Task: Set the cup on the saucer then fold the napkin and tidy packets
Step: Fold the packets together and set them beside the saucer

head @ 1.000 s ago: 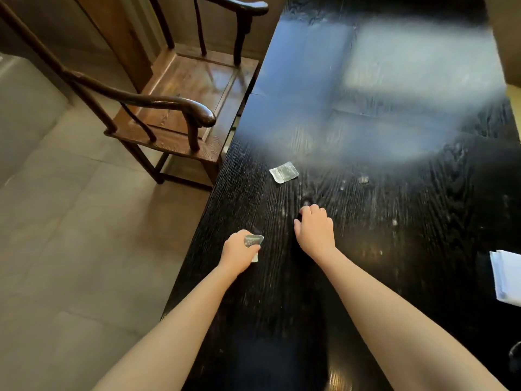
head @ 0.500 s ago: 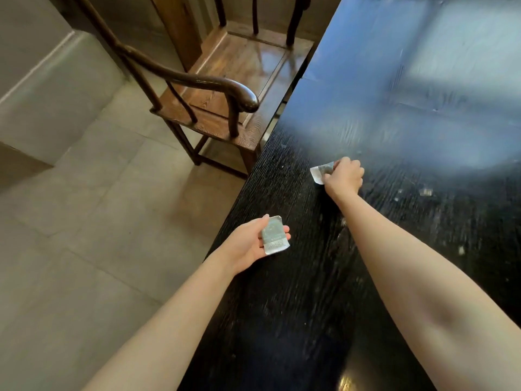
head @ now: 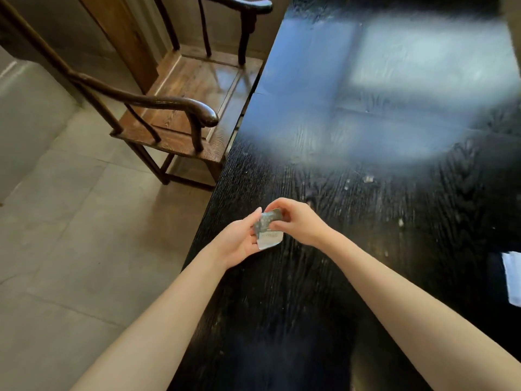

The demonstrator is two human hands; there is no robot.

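Observation:
Small silvery-green packets [head: 267, 230] sit together between both hands, just above the left edge of the black table [head: 366, 221]. My left hand [head: 239, 241] cups them from below, palm up. From above, my right hand [head: 298, 221] pinches the top packet with thumb and fingers. A white napkin [head: 512, 277] shows at the right edge of the view, partly cut off. No cup or saucer is in view.
A dark wooden armchair [head: 180, 108] stands by the table's left side on a grey tiled floor [head: 70, 235]. Small crumbs or scraps [head: 368, 179] lie on the tabletop beyond my hands. A bright window reflection covers the far tabletop.
My right hand picked the second packet off the table farther out and brought it back onto the packet in my left hand. The table spot where it lay is now bare.

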